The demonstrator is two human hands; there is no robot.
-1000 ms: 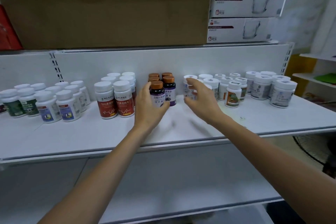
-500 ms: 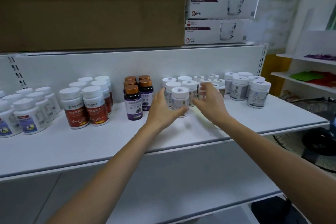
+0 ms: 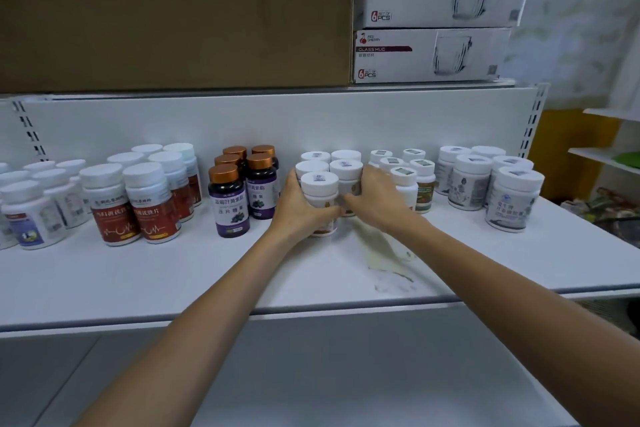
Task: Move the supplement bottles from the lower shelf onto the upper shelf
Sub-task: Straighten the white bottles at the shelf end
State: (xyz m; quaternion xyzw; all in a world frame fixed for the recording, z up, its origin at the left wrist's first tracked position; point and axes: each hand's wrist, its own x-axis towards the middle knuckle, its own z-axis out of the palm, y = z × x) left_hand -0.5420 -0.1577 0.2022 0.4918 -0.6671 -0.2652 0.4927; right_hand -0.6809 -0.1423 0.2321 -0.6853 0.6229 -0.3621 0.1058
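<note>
Several groups of supplement bottles stand on the white shelf (image 3: 138,288) at chest height. In the middle is a cluster of small white-capped bottles. My left hand (image 3: 298,208) curls round the left side of the front bottle (image 3: 319,182) of that cluster. My right hand (image 3: 377,201) comes in from the right, and its fingers curl onto the neighbouring bottle (image 3: 345,168). Both bottles stand upright on the shelf. Both hands hide the bottles' labels. A second white shelf (image 3: 311,374) lies below, between my forearms.
Purple-labelled bottles with amber caps (image 3: 230,208) stand just left of my left hand, and red-labelled ones (image 3: 110,215) further left. Larger white jars (image 3: 512,198) sit at the right. Above are a cardboard box (image 3: 173,10) and two glass mug boxes (image 3: 433,55).
Both hands moved right, from beside the amber-capped bottles to the white-capped cluster, and have closed on its two front bottles.
</note>
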